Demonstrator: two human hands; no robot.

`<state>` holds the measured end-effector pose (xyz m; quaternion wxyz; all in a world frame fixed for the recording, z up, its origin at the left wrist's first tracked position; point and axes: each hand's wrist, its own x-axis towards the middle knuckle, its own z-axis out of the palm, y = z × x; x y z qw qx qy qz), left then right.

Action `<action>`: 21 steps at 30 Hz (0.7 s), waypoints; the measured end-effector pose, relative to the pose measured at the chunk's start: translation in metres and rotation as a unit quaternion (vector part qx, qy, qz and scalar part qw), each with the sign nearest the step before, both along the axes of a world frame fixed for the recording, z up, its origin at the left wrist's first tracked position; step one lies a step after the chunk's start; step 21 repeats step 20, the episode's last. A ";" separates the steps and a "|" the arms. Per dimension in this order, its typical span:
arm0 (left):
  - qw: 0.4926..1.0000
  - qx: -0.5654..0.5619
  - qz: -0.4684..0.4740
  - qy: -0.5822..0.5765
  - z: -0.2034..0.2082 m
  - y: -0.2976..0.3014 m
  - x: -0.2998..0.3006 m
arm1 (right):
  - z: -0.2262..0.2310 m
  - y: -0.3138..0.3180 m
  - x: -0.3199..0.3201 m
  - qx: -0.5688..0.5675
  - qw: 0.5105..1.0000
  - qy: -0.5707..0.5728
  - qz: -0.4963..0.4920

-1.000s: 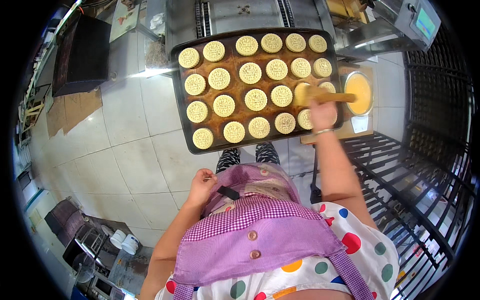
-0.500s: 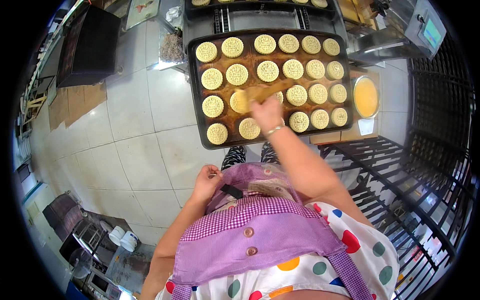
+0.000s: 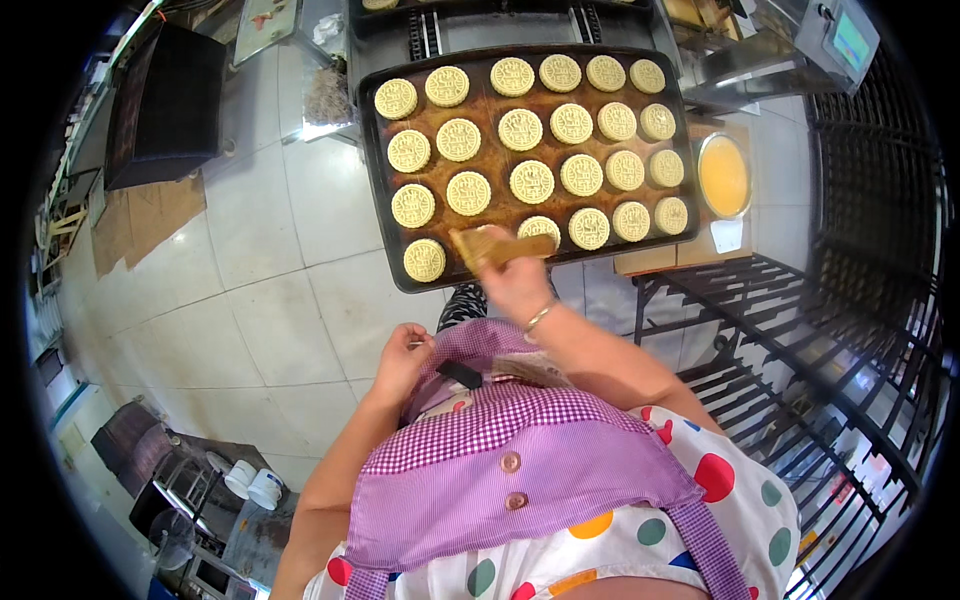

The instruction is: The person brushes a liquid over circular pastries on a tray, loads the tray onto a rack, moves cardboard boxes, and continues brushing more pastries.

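Observation:
Closed round a flat wooden pastry brush (image 3: 532, 246), my right hand (image 3: 515, 288) is over the near edge of a dark baking tray (image 3: 487, 170). The brush's bristle end lies over a mooncake in the nearest row, second from the left, and mostly hides it. Rows of round, pale yellow mooncakes with stamped tops and scalloped edges stand on the tray; one mooncake (image 3: 424, 260) sits at the near left corner. My left hand (image 3: 404, 358) is held before the apron with its fingers pinched together; a small pale bit shows at the fingertips, too small to name.
A round bowl of orange-yellow liquid (image 3: 725, 178) stands on cardboard right of the tray. Black metal racks (image 3: 760, 310) rise at the right. Beyond the tray is a metal machine (image 3: 510, 30) with more mooncakes at its far end. A dark box (image 3: 165, 105) stands at the left.
My right hand has brought the brush nearer and left, from the second-nearest row to the nearest row. The tray appears slightly shifted up-left in view. My left hand stays pinched.

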<state>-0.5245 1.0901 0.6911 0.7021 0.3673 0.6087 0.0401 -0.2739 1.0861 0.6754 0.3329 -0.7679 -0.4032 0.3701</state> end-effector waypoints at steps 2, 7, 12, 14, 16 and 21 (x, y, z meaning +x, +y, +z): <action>1.000 0.003 0.001 -0.017 0.000 -0.001 0.007 | 0.002 -0.007 -0.007 0.013 1.000 0.015 -0.024; 1.000 -0.002 -0.008 -0.011 0.001 -0.003 0.012 | -0.012 -0.052 0.118 0.034 0.980 -0.093 -0.173; 1.000 -0.014 -0.014 0.014 0.004 -0.004 0.008 | 0.001 -0.088 0.193 0.011 0.961 -0.004 -0.277; 1.000 -0.022 -0.005 0.016 0.007 -0.004 0.014 | -0.006 -0.084 0.165 0.001 0.981 -0.051 -0.185; 1.000 -0.024 0.019 0.002 0.008 -0.001 0.022 | -0.013 -0.072 0.115 0.040 0.993 -0.082 -0.080; 0.999 -0.021 0.021 -0.019 0.001 0.001 0.031 | -0.010 -0.068 0.130 -0.018 0.991 0.076 -0.106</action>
